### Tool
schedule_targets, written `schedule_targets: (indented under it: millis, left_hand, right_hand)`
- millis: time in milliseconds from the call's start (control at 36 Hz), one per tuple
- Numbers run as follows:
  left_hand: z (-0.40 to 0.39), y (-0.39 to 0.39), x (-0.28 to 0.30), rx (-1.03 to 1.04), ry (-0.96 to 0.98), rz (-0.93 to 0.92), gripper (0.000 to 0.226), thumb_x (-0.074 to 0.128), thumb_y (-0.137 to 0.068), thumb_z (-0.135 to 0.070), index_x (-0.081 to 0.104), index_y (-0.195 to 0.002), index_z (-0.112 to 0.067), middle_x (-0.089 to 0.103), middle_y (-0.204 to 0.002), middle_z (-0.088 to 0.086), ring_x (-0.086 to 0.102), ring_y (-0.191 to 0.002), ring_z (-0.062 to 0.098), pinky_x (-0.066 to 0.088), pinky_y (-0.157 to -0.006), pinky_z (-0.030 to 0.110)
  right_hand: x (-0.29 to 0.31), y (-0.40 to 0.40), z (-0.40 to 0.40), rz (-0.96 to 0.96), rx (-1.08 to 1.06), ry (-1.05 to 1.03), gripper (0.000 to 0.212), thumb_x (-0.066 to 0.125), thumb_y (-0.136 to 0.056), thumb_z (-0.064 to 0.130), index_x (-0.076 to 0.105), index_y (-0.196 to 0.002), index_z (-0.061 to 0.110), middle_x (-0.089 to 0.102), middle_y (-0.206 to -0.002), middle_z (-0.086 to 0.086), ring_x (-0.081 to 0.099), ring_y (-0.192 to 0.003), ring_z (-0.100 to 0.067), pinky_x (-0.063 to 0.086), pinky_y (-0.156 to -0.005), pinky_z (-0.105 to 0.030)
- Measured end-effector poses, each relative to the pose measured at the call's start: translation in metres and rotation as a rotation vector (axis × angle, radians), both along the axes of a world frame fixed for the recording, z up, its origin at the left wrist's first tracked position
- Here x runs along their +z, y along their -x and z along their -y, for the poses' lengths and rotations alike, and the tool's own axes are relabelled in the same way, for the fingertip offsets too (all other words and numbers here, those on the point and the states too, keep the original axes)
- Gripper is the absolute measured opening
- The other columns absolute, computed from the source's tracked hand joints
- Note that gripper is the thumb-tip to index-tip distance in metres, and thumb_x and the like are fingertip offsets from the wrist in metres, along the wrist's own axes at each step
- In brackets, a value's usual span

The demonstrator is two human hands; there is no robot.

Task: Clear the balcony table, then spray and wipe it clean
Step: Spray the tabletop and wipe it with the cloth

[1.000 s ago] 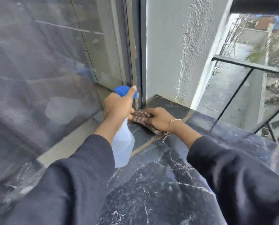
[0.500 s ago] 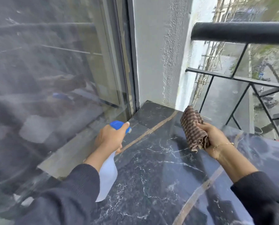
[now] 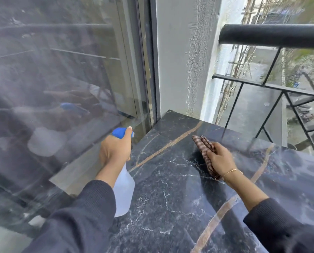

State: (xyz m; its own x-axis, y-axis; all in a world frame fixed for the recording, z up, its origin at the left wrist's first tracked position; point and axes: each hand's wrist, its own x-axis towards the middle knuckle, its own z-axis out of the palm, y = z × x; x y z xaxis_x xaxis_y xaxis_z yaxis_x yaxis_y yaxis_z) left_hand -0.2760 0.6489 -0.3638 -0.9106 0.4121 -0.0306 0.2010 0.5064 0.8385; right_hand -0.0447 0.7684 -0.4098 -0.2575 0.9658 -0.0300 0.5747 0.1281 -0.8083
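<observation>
The balcony table (image 3: 170,207) has a black marble top with white veins and tan streaks. My left hand (image 3: 116,150) grips a white spray bottle (image 3: 124,194) with a blue head by its neck, above the table's left edge. My right hand (image 3: 220,159) holds a folded brown striped cloth (image 3: 203,148) down on the marble toward the far right of the top. The cloth's far end sticks out past my fingers.
A glass sliding door (image 3: 61,88) runs along the left of the table. A white textured wall (image 3: 181,61) stands behind its far corner. A black metal railing (image 3: 273,36) with thin bars borders the right side, with an open drop beyond.
My right hand lifted the cloth off the far left corner, carried it right, and has set it back down on the marble. My left hand with the bottle barely moved.
</observation>
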Motion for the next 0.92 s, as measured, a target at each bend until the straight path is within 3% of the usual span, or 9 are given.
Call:
schedule_targets:
  millis: [83, 194, 278, 333, 556, 639, 695, 806, 917]
  left_hand:
    - [-0.002, 0.001, 0.001, 0.032, -0.021, 0.018, 0.049, 0.052, -0.081, -0.062, 0.059, -0.069, -0.015, 0.062, -0.051, 0.002, 0.060, -0.044, 0.019, 0.046, -0.063, 0.028]
    - [-0.001, 0.003, 0.004, 0.067, -0.050, 0.071, 0.045, 0.052, -0.081, -0.060, 0.068, -0.076, -0.017, 0.059, -0.048, 0.002, 0.060, -0.045, 0.021, 0.048, -0.061, 0.027]
    - [0.000, 0.005, 0.004, 0.084, -0.057, 0.087, 0.048, 0.052, -0.080, -0.059, 0.072, -0.080, -0.016, 0.054, -0.043, 0.002, 0.065, -0.056, 0.024, 0.055, -0.075, 0.033]
    - [0.000, 0.006, 0.002, 0.086, -0.069, 0.096, 0.047, 0.052, -0.080, -0.059, 0.072, -0.079, -0.017, 0.055, -0.045, 0.001, 0.063, -0.051, 0.023, 0.056, -0.075, 0.034]
    - [-0.004, 0.011, 0.000, 0.077, -0.082, 0.160, 0.042, 0.054, -0.082, -0.055, 0.072, -0.073, -0.018, 0.058, -0.049, 0.001, 0.052, -0.036, 0.018, 0.052, -0.067, 0.029]
    - [-0.006, 0.011, 0.001, 0.079, -0.064, 0.172, 0.046, 0.055, -0.082, -0.056, 0.070, -0.082, -0.013, 0.061, -0.053, 0.003, 0.055, -0.041, 0.021, 0.053, -0.071, 0.031]
    - [-0.007, 0.011, 0.001, 0.066, -0.050, 0.174, 0.045, 0.054, -0.082, -0.057, 0.068, -0.087, -0.015, 0.063, -0.057, 0.002, 0.057, -0.043, 0.020, 0.051, -0.070, 0.029]
    - [-0.006, 0.012, 0.000, 0.033, -0.045, 0.172, 0.043, 0.054, -0.082, -0.057, 0.066, -0.088, -0.016, 0.064, -0.058, -0.001, 0.057, -0.041, 0.017, 0.050, -0.067, 0.028]
    - [-0.009, 0.014, -0.002, 0.019, -0.049, 0.178, 0.043, 0.055, -0.082, -0.057, 0.066, -0.090, -0.017, 0.064, -0.060, 0.000, 0.056, -0.039, 0.017, 0.051, -0.066, 0.027]
  right_hand:
    - [-0.007, 0.007, -0.009, 0.133, -0.040, -0.055, 0.032, 0.045, -0.094, 0.014, 0.055, -0.124, 0.012, 0.063, -0.122, -0.016, 0.052, -0.115, -0.037, 0.042, -0.098, -0.043]
    - [-0.011, 0.024, -0.026, 0.314, -0.063, -0.133, 0.032, 0.041, -0.094, 0.015, 0.052, -0.124, 0.012, 0.056, -0.131, -0.014, 0.044, -0.117, -0.042, 0.037, -0.096, -0.045]
    - [-0.017, 0.047, -0.038, 0.477, -0.039, -0.192, 0.034, 0.041, -0.093, 0.017, 0.049, -0.126, 0.012, 0.049, -0.138, -0.011, 0.040, -0.118, -0.039, 0.037, -0.094, -0.043]
    - [-0.020, 0.068, -0.042, 0.555, 0.019, -0.237, 0.041, 0.045, -0.090, 0.017, 0.045, -0.131, 0.014, 0.042, -0.145, -0.006, 0.037, -0.122, -0.037, 0.035, -0.097, -0.042]
    - [-0.031, 0.129, 0.005, 0.616, 0.445, -0.521, 0.053, 0.050, -0.088, 0.030, 0.037, -0.137, 0.017, 0.033, -0.150, 0.000, 0.041, -0.118, -0.033, 0.036, -0.094, -0.038]
    - [-0.034, 0.099, 0.027, 0.528, 0.593, -0.611, 0.053, 0.060, -0.080, 0.023, 0.049, -0.131, 0.015, 0.048, -0.141, -0.003, 0.051, -0.105, -0.035, 0.042, -0.086, -0.040]
    - [-0.036, 0.075, 0.021, 0.505, 0.582, -0.649, 0.050, 0.066, -0.075, 0.019, 0.058, -0.123, 0.011, 0.058, -0.131, -0.007, 0.057, -0.093, -0.038, 0.048, -0.078, -0.044]
    - [-0.032, 0.064, -0.031, 0.722, 0.377, -0.538, 0.052, 0.049, -0.088, 0.028, 0.040, -0.138, 0.016, 0.044, -0.144, -0.003, 0.049, -0.111, -0.037, 0.041, -0.090, -0.040]
    - [-0.024, 0.111, -0.072, 0.783, 0.253, -0.423, 0.053, 0.045, -0.091, 0.026, 0.032, -0.141, 0.014, 0.039, -0.146, -0.007, 0.038, -0.122, -0.041, 0.036, -0.098, -0.043]
